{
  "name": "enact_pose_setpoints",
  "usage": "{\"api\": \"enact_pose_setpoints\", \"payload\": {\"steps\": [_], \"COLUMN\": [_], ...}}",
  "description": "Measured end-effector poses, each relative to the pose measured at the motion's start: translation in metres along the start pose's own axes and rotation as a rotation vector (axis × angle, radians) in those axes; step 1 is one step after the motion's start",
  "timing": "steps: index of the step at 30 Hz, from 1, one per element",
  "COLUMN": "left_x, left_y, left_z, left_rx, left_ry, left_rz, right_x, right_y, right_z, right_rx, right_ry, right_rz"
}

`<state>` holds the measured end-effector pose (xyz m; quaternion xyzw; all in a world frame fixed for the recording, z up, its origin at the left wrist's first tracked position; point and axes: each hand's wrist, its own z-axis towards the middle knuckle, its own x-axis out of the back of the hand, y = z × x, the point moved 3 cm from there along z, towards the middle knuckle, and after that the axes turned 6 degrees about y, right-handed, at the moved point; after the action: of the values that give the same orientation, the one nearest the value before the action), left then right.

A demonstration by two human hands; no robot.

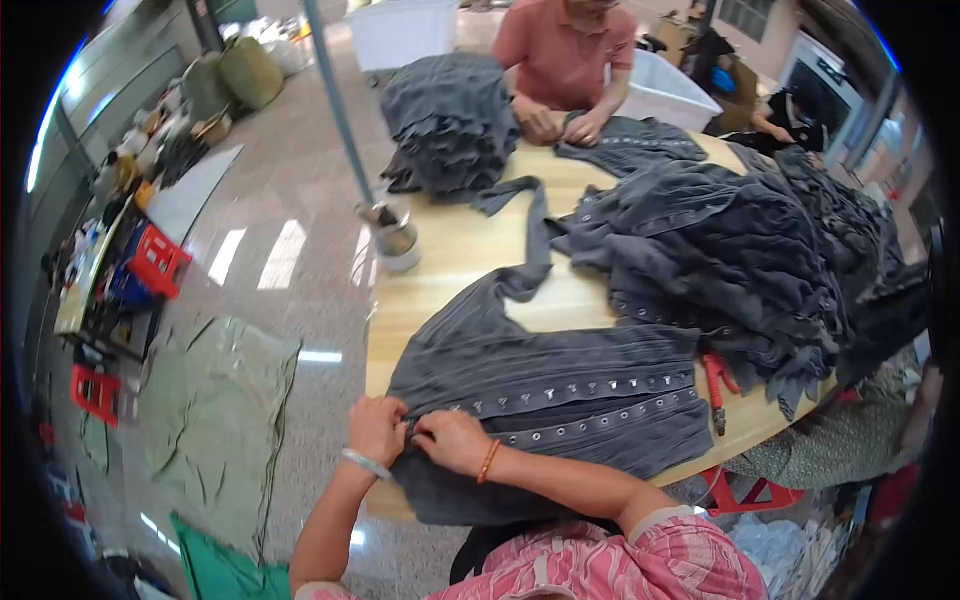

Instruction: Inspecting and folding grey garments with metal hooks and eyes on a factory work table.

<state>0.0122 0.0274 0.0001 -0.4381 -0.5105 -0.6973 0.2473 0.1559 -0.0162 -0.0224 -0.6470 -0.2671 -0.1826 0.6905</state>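
A dark grey corset-style garment [560, 362] lies spread on the light wooden table [420, 275], with one strap stretching toward the far side. Metal hooks run down one front edge and round eyelets down the other; the two edges lie apart along most of the visible length. At the garment's left end, my left hand [378, 430] pinches the fabric where the rows meet. Close beside it, my right hand [452, 440] has its fingers curled onto the same edge. Exactly what sits between my fingertips is hidden. Red-handled pliers [716, 388] lie right of the garment.
A loose heap of grey garments [715, 240] covers the table's right side. A tall folded stack [448, 120] and a can of tools [397, 240] stand at the far left. Across the table a co-worker [570, 60] handles another garment. A green sack [220, 420] lies on the floor.
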Motion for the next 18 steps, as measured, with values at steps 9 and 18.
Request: {"api": "enact_pose_setpoints", "payload": {"steps": [9, 18], "left_x": [0.002, -0.017], "left_y": [0.009, -0.034], "left_z": [-0.007, -0.017], "left_rx": [-0.228, 0.141], "left_ry": [0.137, -0.030], "left_rz": [0.007, -0.485], "right_x": [0.008, 0.008], "right_y": [0.000, 0.003], "right_z": [-0.001, 0.006], "right_rx": [-0.083, -0.207], "right_ry": [0.001, -0.051], "right_rz": [0.052, 0.097]}}
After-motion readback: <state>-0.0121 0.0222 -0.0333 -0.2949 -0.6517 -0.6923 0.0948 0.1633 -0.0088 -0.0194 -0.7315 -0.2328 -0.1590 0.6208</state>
